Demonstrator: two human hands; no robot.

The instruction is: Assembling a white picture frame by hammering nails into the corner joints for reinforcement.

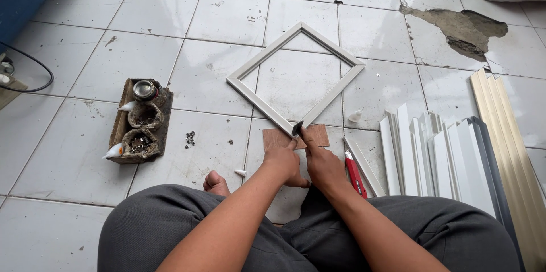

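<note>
Pinching near corner of white frame [296, 70] with both hands: left hand [282, 161] and right hand [323, 164] closed tight on joint, brown board [318, 134] beneath as pad, red cutter [355, 174] just right of grip, white strips [432, 155] farther right on floor [68, 152].

Location type: informal frame-making workshop, set up directly on the floor. Indicators: worn white floor tiles [74, 152] with a broken patch [460, 30]; a stack of cut white moulding strips [432, 155]; an assembled square frame [296, 78]; a cardboard tray of glue pots [142, 121]; a red utility knife [356, 176].
</note>
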